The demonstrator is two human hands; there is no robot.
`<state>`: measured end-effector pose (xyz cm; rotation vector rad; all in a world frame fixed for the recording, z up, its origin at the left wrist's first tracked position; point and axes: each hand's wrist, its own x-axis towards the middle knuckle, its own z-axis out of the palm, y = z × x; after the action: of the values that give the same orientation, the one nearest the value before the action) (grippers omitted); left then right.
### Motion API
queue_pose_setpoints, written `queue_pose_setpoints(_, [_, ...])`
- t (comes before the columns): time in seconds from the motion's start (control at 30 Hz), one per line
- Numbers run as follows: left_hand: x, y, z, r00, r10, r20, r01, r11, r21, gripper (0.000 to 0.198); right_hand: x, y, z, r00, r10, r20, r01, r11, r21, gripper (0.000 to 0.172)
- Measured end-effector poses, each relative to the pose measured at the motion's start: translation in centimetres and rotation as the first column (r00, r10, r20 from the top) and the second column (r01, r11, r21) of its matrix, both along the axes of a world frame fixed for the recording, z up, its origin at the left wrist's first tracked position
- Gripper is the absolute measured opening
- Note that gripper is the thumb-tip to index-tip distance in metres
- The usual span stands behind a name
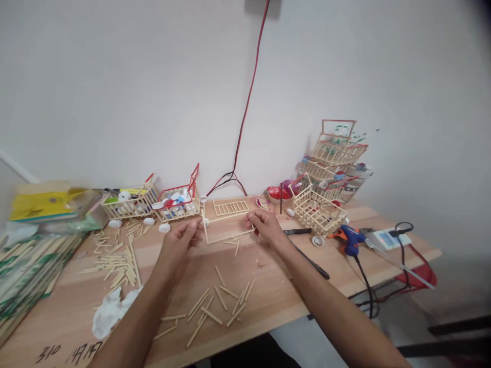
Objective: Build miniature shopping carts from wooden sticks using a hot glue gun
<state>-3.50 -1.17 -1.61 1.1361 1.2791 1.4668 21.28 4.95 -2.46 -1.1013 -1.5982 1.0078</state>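
Observation:
Between my hands a rectangular frame of thin wooden sticks (226, 238) is held up off the table. My left hand (183, 236) pinches its left side, and my right hand (264, 225) grips its right end with thumb and fingers. Just behind it lies a ladder-like stick panel (230, 207). Short cut sticks (215, 306) are scattered on the table in front of my hands. A small cart made of sticks (320, 212), with white cap wheels, stands to the right of my right hand.
Carts holding small parts (176, 204) stand at the back left, beside a pile of cut sticks (120, 266). Stacked stick carts (337, 158) rise at the right. A blue glue gun (351, 240) with its cord lies at the right edge. A crumpled tissue (111, 312) lies front left.

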Motion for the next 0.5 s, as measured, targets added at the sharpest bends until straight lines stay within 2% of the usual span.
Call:
queue_pose_setpoints(0.1, [0.6,-0.1,0.0,0.996,-0.085,0.041,0.087,0.995,-0.051,0.046,-0.4,-0.4,-0.6,1.0,0.005,0.015,-0.005,1.0,-0.013,0.036])
queue_pose_setpoints(0.3, [0.8,-0.6,1.1,1.0,-0.014,0.005,0.015,0.998,-0.059,0.042,-0.7,-0.9,-0.4,0.999,0.028,0.037,-0.029,0.999,0.017,0.043])
queue_pose_setpoints(0.37, [0.5,-0.4,1.1,0.998,0.02,0.066,-0.016,0.998,-0.057,0.041,-0.2,-1.1,0.2,0.999,-0.013,0.038,0.01,0.997,0.072,0.045])
queue_pose_setpoints(0.43, [0.2,-0.1,0.9,0.981,0.063,0.183,-0.056,0.997,-0.044,0.039,0.5,-1.6,0.8,0.994,-0.049,0.102,0.03,0.983,0.18,0.038])
queue_pose_setpoints(0.5, [0.1,0.1,0.8,0.955,0.077,0.288,-0.07,0.997,-0.033,0.038,1.1,-2.3,1.2,0.964,-0.022,0.263,-0.055,0.958,0.28,0.026])
